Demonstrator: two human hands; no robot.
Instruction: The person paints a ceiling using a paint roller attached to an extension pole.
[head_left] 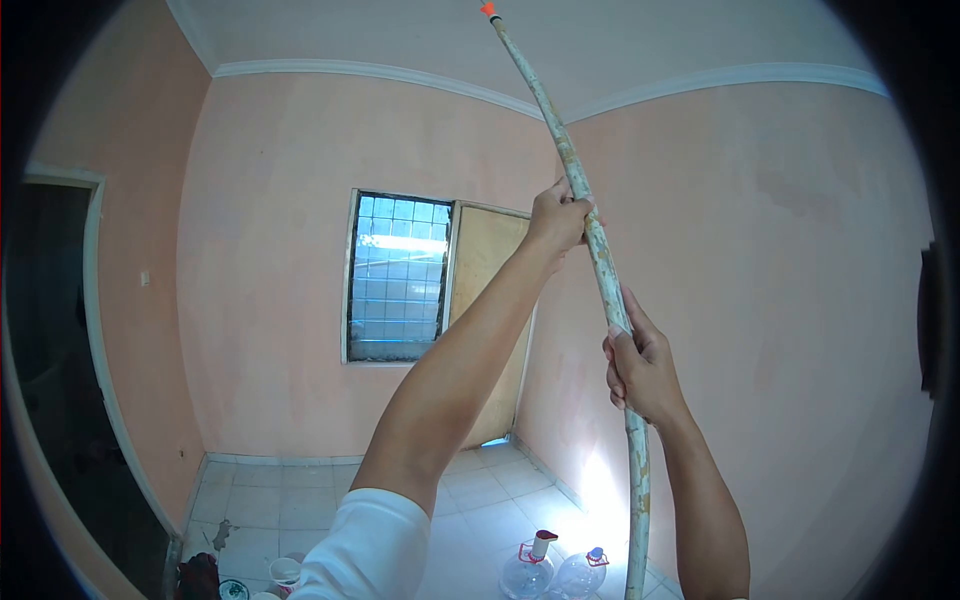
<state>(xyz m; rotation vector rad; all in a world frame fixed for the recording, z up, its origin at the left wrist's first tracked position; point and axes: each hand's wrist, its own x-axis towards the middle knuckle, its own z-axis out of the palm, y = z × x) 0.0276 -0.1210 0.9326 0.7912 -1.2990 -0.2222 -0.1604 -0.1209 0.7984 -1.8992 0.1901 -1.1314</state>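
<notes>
A long pale pole [606,272], blotched with brown stains, rises from the bottom of the view toward the ceiling and leans to the left. At its upper end is an orange piece [488,9], cut off by the top edge of the view. My left hand [562,218] is wrapped around the pole at about mid-length, in front of the room's far corner. Lower down, my right hand [645,368] also grips the pole, thumb across it. The pole's lower end is out of view.
Two large clear plastic bottles [527,575] stand on the tiled floor [480,490]. Buckets [285,572] and a dark red item [198,577] sit at lower left. A barred window [400,275] and a wooden door [487,260] are ahead, a dark doorway [50,300] left.
</notes>
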